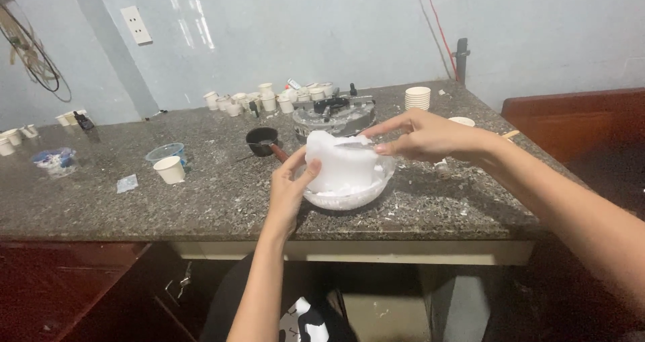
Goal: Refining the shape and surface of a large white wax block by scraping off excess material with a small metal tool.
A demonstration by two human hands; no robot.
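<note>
A big white waxy block [339, 164] stands in a clear glass bowl [347, 199] near the front edge of a dark granite counter [201, 194]. My left hand [290, 184] grips the block's left side, thumb against it. My right hand [420, 135] holds a thin knife blade [353, 144] flat against the top of the block. White shavings lie in the bowl around the block's base.
Behind the bowl sit a small black pan [262, 140] and a metal lid with black knobs [334, 113]. Several small white cups [269, 100] line the back; a stack of cups [417, 97] stands right. A paper cup [169, 169] and clear tub [166, 152] sit left.
</note>
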